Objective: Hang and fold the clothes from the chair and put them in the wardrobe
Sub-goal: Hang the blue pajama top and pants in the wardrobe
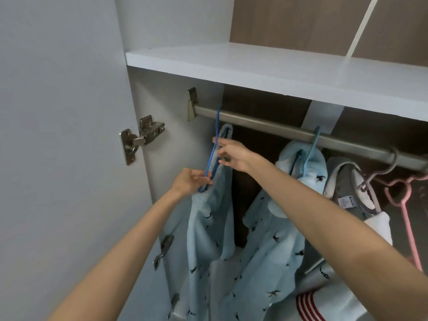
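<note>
A light blue garment with small dark bird prints (208,230) hangs on a blue hanger (212,156), whose hook sits over the metal wardrobe rail (266,122) near its left end. My left hand (191,181) pinches the lower end of the hanger and the fabric there. My right hand (231,155) pinches the garment's top edge by the hanger's upper part. A second matching light blue garment (273,239) hangs to the right on a lighter blue hanger (311,149).
A white shelf (278,70) runs above the rail. The open white door (58,135) with its metal hinge (141,139) stands to the left. Further right hang a grey and white garment (347,181) and pink hangers (405,216). White clothing with red stripes (308,304) lies below.
</note>
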`<state>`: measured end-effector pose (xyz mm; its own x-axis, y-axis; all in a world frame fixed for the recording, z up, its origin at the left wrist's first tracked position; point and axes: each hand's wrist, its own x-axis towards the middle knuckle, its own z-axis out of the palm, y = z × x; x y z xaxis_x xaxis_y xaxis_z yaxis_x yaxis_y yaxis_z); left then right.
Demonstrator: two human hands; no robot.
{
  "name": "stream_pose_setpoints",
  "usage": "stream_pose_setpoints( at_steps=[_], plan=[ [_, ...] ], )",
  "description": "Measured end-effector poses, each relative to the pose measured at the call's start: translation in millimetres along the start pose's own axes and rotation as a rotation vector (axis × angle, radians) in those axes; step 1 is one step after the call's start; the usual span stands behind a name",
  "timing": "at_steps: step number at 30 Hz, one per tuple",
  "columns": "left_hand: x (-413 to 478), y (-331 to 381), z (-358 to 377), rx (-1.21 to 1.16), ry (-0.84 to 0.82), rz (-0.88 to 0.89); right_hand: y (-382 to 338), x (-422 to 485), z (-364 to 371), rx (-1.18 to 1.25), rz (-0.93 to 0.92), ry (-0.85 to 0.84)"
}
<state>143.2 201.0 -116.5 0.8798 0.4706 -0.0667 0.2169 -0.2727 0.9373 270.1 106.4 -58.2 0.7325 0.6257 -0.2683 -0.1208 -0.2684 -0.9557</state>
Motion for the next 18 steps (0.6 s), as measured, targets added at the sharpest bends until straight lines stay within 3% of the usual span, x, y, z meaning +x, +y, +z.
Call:
stream_pose_setpoints(
  at_steps=[4, 9, 14, 18],
  plan=[
    [-3.0, -4.5, 3.0, 0.053, -0.009, 0.059, 9.5, 3.2, -2.8, -0.095, -0.073, -0.01],
    [-13.1, -12.1, 8.5, 0.176, 0.068, 0.162, 23.5, -1.6, -3.1, 0.038, -0.069, 0.138],
    [-39.3, -23.6, 8.4, 0.19, 0.112, 0.126, 39.4, -26.7, -0.8, 0.034, -0.071, 0.149],
    [-66.8, -45.2, 6.3, 0.145, 0.025, 0.08, 62.5, -52.0, 6.6, -0.049, -0.068, 0.116]
  ],
)
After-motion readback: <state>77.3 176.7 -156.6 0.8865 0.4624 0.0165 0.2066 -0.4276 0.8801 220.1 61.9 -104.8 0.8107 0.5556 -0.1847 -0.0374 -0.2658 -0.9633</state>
